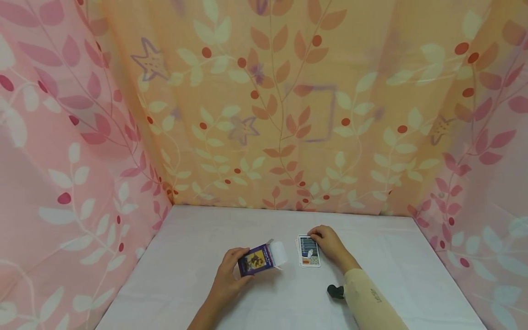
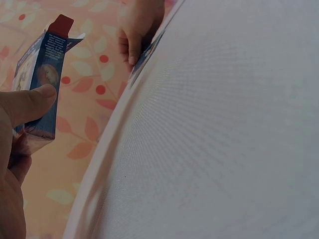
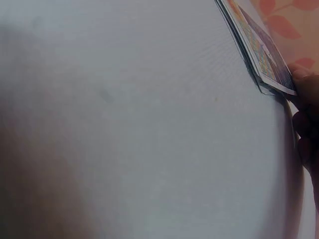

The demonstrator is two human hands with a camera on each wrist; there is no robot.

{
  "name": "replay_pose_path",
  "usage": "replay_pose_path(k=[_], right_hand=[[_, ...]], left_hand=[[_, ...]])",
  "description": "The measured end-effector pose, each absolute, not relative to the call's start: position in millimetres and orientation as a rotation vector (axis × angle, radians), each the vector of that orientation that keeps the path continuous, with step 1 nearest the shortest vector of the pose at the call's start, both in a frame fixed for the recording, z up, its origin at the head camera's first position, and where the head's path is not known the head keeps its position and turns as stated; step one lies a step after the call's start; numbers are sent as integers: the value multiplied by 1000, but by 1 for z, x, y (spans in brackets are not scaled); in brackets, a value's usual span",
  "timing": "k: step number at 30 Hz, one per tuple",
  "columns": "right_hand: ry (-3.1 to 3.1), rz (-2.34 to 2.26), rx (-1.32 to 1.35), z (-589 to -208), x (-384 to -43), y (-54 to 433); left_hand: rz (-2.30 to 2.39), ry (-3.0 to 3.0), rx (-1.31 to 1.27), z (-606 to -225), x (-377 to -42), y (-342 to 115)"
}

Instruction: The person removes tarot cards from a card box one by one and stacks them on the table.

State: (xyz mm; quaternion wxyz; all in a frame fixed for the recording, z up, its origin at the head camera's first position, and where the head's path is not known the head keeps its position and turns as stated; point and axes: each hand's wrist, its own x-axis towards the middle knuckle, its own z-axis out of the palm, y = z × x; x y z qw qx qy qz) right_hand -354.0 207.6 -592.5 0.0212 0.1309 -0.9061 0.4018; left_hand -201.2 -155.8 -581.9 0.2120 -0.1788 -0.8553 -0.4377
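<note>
In the head view my left hand [image 1: 232, 270] grips a purple card box [image 1: 255, 260] with a yellow picture on its face. The box is tilted, and its white end flap [image 1: 278, 253] stands open toward the right. The left wrist view shows the thumb [image 2: 37, 102] pressed along the narrow blue side of the box. To the right, a small stack of cards [image 1: 309, 252] lies on the table, its edges slightly uneven. My right hand [image 1: 327, 240] pinches the top card's far end, with the thumb [image 3: 301, 74] over its edge in the right wrist view.
A white cloth covers the table [image 1: 165, 284]. Patterned curtains [image 1: 264, 114] enclose it at the back and both sides. A small black object [image 1: 335, 291] shows beside the right sleeve [image 1: 371, 298]; its kind is unclear.
</note>
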Motion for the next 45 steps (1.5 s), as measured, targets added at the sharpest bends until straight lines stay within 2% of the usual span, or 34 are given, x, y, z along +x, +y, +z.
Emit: replay_pose_path(k=[19,26,45], right_hand=[[-2804,1147,426,-590,-352,205],[-2771,1156,308,-585,-347,207],[-2616,1261,324,-558,-291,183]], left_hand=[[-1232,-2392,-470,-578,-199,-155],[-1244,-2404,-457,-577,-200,-154],[-1259,-2414,-436,-577,-198,-154]])
